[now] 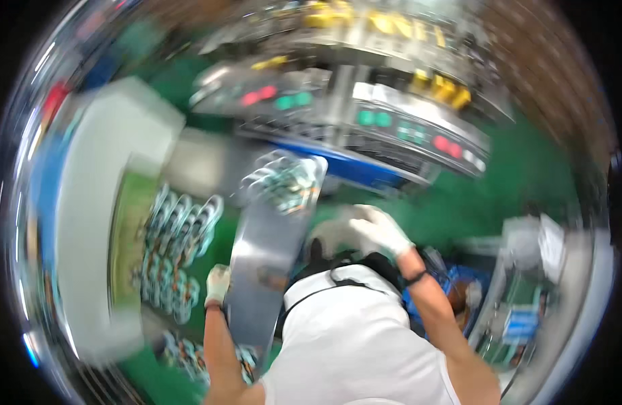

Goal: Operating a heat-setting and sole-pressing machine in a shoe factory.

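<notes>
My left hand point(218, 283), in a white glove, is beside the left edge of a long metal shelf point(267, 233). Its fingers look curled, and what they hold, if anything, is hidden. My right hand point(382, 229), gloved in white too, is held out before my body with the fingers extended and nothing visible in it. At the far end of the shelf lies a cluster of pale looped metal parts point(284, 181), blurred. More such looped parts point(179, 223) hang in rows left of the shelf.
Ahead stand machines with a control panel point(412, 128) of coloured buttons. A large pale grey cabinet point(88, 223) with a green panel point(126, 236) is at left. To the right are a blue crate point(476, 280) and a cart point(520, 324) with parts. The floor point(419, 216) is green.
</notes>
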The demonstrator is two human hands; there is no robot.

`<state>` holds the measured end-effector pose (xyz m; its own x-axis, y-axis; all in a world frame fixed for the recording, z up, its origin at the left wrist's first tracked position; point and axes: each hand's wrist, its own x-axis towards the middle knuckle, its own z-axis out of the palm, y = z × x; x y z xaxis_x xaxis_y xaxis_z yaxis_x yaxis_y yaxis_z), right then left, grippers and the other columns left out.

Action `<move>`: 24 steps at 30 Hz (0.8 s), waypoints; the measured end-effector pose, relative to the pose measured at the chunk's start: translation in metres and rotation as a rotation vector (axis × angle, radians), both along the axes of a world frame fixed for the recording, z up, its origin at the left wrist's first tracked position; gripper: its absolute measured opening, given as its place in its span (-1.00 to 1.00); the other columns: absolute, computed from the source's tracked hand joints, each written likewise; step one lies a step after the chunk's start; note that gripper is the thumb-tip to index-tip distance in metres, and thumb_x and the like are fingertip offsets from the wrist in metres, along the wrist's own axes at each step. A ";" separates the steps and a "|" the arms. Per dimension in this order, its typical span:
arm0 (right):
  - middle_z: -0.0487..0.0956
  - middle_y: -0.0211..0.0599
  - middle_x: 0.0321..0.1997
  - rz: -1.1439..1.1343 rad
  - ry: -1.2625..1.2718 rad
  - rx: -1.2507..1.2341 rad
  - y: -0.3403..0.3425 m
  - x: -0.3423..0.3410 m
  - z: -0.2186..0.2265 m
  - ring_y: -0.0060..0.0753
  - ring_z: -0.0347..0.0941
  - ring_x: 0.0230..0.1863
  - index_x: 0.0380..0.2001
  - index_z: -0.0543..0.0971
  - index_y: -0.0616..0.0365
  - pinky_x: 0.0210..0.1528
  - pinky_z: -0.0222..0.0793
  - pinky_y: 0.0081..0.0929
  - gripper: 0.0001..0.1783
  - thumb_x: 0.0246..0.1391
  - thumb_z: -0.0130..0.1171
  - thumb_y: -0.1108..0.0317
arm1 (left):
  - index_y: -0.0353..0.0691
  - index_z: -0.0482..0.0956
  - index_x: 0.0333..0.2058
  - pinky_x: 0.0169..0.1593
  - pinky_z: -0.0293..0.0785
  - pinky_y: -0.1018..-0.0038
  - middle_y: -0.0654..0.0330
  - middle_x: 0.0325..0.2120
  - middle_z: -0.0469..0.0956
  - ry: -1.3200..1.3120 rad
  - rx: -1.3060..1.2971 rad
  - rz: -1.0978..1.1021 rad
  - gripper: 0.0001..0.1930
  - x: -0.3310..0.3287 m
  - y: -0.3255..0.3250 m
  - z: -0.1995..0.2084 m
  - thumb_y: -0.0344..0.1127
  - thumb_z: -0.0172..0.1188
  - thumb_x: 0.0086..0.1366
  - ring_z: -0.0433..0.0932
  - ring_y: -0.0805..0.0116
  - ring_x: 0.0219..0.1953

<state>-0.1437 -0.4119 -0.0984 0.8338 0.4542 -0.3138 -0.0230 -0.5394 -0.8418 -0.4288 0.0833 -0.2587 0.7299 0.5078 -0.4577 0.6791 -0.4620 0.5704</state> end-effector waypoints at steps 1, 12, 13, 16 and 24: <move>0.56 0.09 0.19 0.076 0.049 0.112 0.027 0.001 -0.005 -0.11 0.47 0.26 0.25 0.41 0.37 0.31 0.35 -0.31 -0.28 0.17 0.23 0.06 | -0.28 0.57 -0.38 -0.22 0.55 0.16 0.02 -0.45 0.64 -0.052 0.157 -0.052 -0.78 -0.078 0.035 -0.010 -0.20 0.20 0.26 0.62 -0.01 -0.33; 0.46 0.14 0.29 0.254 0.425 -0.457 0.077 0.026 -0.081 -0.12 0.41 0.32 0.28 0.31 0.48 0.32 0.33 -0.33 -0.28 0.19 0.31 0.28 | -0.45 0.12 0.35 0.36 0.22 0.15 -0.31 0.27 0.23 -0.186 0.464 0.957 -0.08 -0.224 0.071 -0.005 -0.01 0.38 0.22 0.24 -0.24 0.32; 0.46 0.15 0.29 0.277 0.439 -0.477 0.085 0.031 -0.083 -0.12 0.40 0.33 0.28 0.30 0.48 0.32 0.34 -0.32 -0.29 0.19 0.30 0.28 | -0.38 0.23 0.30 0.29 0.29 0.14 -0.26 0.22 0.31 -0.193 0.477 0.937 -0.22 -0.226 0.091 -0.010 -0.02 0.32 0.27 0.32 -0.22 0.26; 0.47 0.18 0.26 0.340 0.302 -0.473 0.123 0.040 -0.068 -0.10 0.45 0.29 0.26 0.32 0.47 0.30 0.37 -0.30 -0.32 0.19 0.31 0.31 | -0.19 0.50 0.09 0.09 0.46 0.13 -0.08 0.07 0.51 0.073 0.334 1.061 -0.56 -0.179 0.142 0.001 -0.01 0.14 0.41 0.50 -0.13 0.08; 0.51 0.15 0.21 0.763 0.028 -0.140 0.315 -0.029 0.007 0.04 0.48 0.23 0.26 0.36 0.33 0.27 0.38 -0.21 -0.27 0.15 0.30 0.12 | -0.31 0.58 -0.10 0.00 0.52 0.23 0.02 -0.16 0.60 -0.336 0.350 0.747 -0.79 -0.117 0.086 0.067 -0.29 0.16 0.42 0.60 0.07 -0.13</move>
<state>-0.1729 -0.0968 -0.0914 0.2970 0.8543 -0.4265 0.3775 -0.5153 -0.7694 -0.5459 0.1689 -0.1914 0.2199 0.9755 -0.0081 0.6953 -0.1509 0.7027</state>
